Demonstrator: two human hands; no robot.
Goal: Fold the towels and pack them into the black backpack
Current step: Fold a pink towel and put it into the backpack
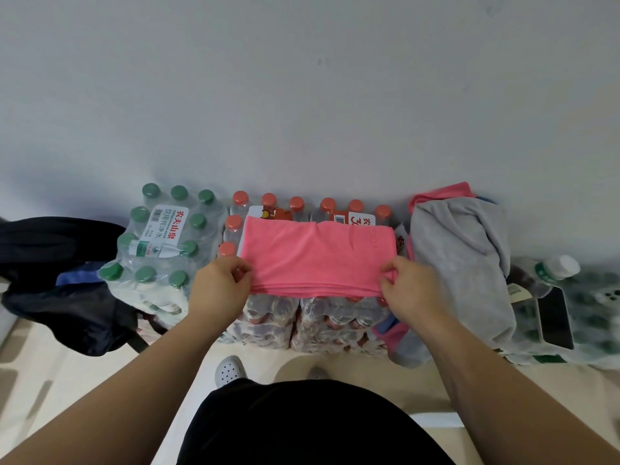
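A pink towel (315, 256) lies folded in several layers on top of shrink-wrapped packs of red-capped bottles (268, 203). My left hand (218, 290) pinches its near left corner and my right hand (409, 293) pinches its near right corner. To the right a grey towel (459, 263) is heaped over another pink towel (446, 191). The black backpack (57, 280) slumps on the floor at the far left, with something blue showing at its opening.
A pack of green-capped water bottles (157, 250) stands between the backpack and the red-capped packs. At the right are a white-capped bottle (557, 268), a dark phone-like slab (555, 317) and a green patterned wrap. A white wall is behind. My shoes show on the pale floor.
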